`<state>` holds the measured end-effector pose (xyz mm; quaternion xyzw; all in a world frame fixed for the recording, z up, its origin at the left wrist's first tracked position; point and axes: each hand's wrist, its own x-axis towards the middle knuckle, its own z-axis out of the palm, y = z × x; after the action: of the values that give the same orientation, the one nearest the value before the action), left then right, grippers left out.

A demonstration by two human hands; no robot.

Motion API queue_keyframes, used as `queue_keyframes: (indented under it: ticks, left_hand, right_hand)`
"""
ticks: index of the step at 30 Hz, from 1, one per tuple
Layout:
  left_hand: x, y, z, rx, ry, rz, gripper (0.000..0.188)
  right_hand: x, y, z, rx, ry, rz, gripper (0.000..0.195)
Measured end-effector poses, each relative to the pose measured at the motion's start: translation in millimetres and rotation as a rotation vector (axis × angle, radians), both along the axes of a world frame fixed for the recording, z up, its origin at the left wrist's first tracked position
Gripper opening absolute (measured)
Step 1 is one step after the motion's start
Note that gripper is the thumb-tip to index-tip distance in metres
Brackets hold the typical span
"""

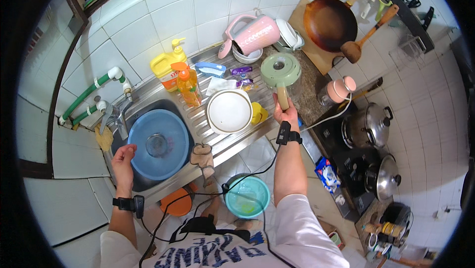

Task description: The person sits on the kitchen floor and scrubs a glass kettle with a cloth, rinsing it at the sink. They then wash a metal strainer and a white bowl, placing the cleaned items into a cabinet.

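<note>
My right hand grips the cream handle of an upturned glass jug or kettle with a pale green base, at the right end of the ribbed metal drainboard. My left hand is bent over the left rim of a blue plastic basin; whether its fingers are apart is unclear. The basin sits in the sink with a round clear object inside. Left of my right hand, a yellow cloth or sponge lies beside a white bowl.
Yellow and orange bottles stand behind the sink. A pink kettle lies on its side over a bowl. The tap is at left; steel pots sit on the right-hand hob. Below are a teal bucket and trailing black cables.
</note>
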<state>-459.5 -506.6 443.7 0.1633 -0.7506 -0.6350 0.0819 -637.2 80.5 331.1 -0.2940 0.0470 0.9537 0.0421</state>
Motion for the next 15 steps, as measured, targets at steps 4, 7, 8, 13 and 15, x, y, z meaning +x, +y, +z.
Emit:
queue_keyframes:
  ticks: [4, 7, 8, 13, 15]
  left_hand:
    - [11.0, 0.1, 3.7, -0.06, -0.06, -0.026, 0.016]
    - [16.6, -2.4, 7.7, -0.077, -0.06, -0.045, 0.016]
    - [17.7, -2.3, 9.0, -0.072, -0.054, -0.049, 0.016]
    - [23.1, 1.3, 23.5, -0.09, -0.098, -0.031, 0.016]
    - [25.8, 3.5, 28.2, -0.113, -0.121, -0.043, 0.016]
  right_hand:
    - [-21.5, 8.1, -40.2, -0.102, 0.014, 0.029, 0.045]
    - [-39.9, 6.6, -52.5, -0.246, 0.033, 0.03, 0.046]
    - [-43.9, 8.2, -53.5, -0.299, 0.043, 0.024, 0.047]
    - [-55.2, 2.4, -51.0, -0.511, -0.023, 0.016, 0.054]
    - [-56.2, 1.6, -52.8, -0.677, -0.05, -0.007, 0.054]
